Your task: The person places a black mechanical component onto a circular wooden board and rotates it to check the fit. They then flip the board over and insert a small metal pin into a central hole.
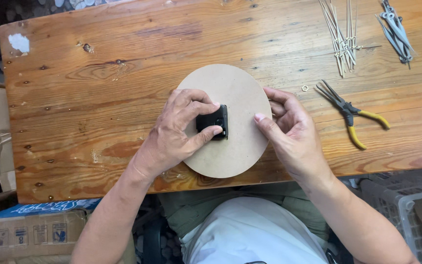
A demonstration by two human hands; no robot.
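Observation:
A round brown fibreboard disc [235, 93] lies flat on the wooden table [98, 78], near its front edge. A small black square box [215, 122] sits at the disc's middle. My left hand [177, 132] grips this box between thumb and fingers. My right hand [289, 129] holds the disc's right edge, thumb on top and fingers curled around the rim.
Yellow-handled needle-nose pliers [350, 115] lie to the right of the disc. Several thin metal rods [343, 36] and grey metal pieces [396, 32] lie at the far right. A small ring [305, 88] rests nearby. Cardboard boxes [30, 234] stand lower left, a plastic crate [401, 215] lower right.

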